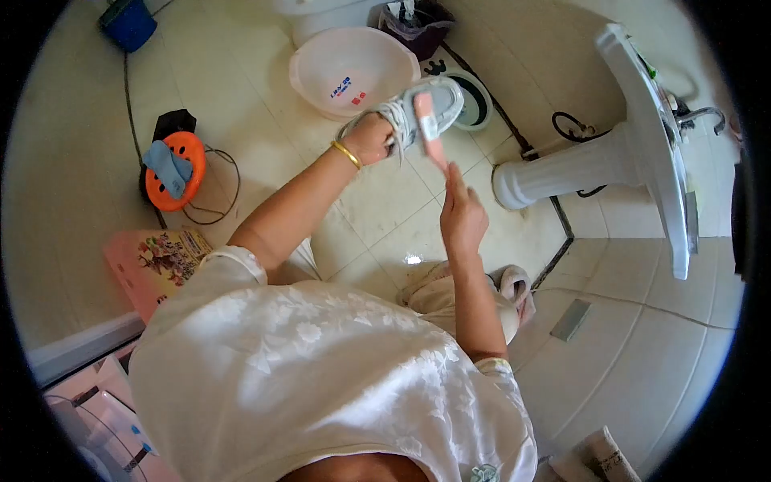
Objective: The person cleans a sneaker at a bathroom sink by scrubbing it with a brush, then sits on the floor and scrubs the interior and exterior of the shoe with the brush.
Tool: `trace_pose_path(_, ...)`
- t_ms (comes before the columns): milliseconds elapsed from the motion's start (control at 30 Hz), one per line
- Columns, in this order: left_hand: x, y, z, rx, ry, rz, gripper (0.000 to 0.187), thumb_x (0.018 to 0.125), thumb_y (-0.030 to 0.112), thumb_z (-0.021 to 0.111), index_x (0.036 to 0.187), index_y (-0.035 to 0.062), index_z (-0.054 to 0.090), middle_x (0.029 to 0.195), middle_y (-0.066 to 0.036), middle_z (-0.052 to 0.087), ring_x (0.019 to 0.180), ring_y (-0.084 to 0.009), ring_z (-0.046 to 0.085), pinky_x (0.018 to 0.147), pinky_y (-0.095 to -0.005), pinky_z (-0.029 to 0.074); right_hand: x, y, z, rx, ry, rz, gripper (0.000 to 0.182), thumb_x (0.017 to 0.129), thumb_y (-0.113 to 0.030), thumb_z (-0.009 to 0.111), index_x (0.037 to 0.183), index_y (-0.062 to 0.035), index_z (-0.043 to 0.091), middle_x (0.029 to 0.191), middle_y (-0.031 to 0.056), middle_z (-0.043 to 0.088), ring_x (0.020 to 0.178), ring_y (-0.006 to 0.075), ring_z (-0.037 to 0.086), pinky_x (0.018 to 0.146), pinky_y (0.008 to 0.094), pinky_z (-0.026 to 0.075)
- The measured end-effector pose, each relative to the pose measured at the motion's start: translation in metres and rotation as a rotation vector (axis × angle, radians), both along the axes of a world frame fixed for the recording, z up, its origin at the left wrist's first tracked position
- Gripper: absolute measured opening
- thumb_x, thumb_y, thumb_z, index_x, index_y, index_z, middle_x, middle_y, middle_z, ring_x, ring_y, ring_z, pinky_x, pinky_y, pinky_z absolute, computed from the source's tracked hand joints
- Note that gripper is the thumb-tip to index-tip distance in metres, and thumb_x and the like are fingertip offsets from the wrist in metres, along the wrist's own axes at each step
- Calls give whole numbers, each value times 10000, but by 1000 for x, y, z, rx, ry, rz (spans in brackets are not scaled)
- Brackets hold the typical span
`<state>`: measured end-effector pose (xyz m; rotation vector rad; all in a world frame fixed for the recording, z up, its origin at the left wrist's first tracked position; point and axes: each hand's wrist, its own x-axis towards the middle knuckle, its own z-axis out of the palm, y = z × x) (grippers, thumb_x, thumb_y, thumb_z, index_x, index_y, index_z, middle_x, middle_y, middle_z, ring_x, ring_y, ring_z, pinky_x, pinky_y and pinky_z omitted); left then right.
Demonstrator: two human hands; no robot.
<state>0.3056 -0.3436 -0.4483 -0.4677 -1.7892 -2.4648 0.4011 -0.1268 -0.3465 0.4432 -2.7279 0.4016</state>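
My left hand (pixel 371 140), with a gold bangle at its wrist, is inside the opening of a light grey lace-up shoe (pixel 450 96) and holds it up over the floor. The shoe's toe points to the upper right. My right hand (pixel 463 215) is closed round the handle of a pink brush (pixel 432 143). The brush head lies across the front part of the shoe; its bristles are hidden. Just behind the shoe is a pale pink basin (pixel 321 71) with blue and red marks inside.
A small round basin (pixel 475 120) and a dark bin (pixel 422 38) stand behind the shoe. On the right is a pedestal sink (pixel 586 167). At left are an orange stool (pixel 189 177) with a blue cloth (pixel 165 165), a pink container (pixel 128 261) and a blue bucket (pixel 128 28).
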Motion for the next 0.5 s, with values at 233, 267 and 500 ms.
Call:
trace_pose_path(233, 17, 5, 53, 768, -269, -210, 331, 865, 117, 456, 1175, 6, 481, 1158, -68, 545, 1045, -158, 525, 922, -304, 413, -41, 1, -13, -391, -301, 4, 328, 870, -185, 506, 1182, -83, 502, 691, 119, 576, 559, 211, 576, 478, 360, 441)
trace_pose_path(267, 17, 4, 50, 771, -286, -155, 319, 863, 114, 454, 1162, 6, 490, 1142, -75, 551, 1028, -164, 534, 906, -312, 424, -38, 4, -16, -542, -476, 38, 331, 873, -184, 501, 1178, -53, 497, 708, 115, 580, 571, 189, 579, 487, 352, 445)
trace_pose_path(500, 6, 1, 10, 796, -651, 230, 224, 807, 70, 407, 965, 15, 556, 969, -75, 580, 885, -185, 561, 757, -327, 469, -19, -9, -5, -825, -802, 39, 341, 870, -104, 448, 1195, -1, 470, 753, 84, 560, 632, 181, 567, 563, 328, 463)
